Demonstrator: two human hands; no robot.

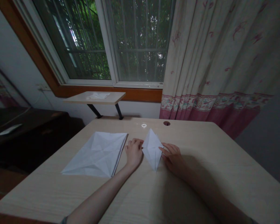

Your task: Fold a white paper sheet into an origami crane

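Observation:
A white sheet of paper folded into a kite-like diamond (151, 149) rests on the table in front of me, its long points facing away from and toward me. Creases run down its middle and across its width. At its left corner is my left hand (134, 153), fingers curled and closed on the paper's edge. My right hand (174, 158) grips the right corner, with a fingertip lying over the paper's face and the thumb lower down by the edge. Left of my left hand lies a stack of creased white paper sheets (98, 154).
The pale wooden table (135, 199) has a round cable hole (166, 123) near its far edge. A small raised shelf (79, 97) at the back left carries crumpled white paper (98, 95). Beyond stand a barred window (140, 62) and a patterned curtain (214, 62); a dark cabinet (42, 127) is at left.

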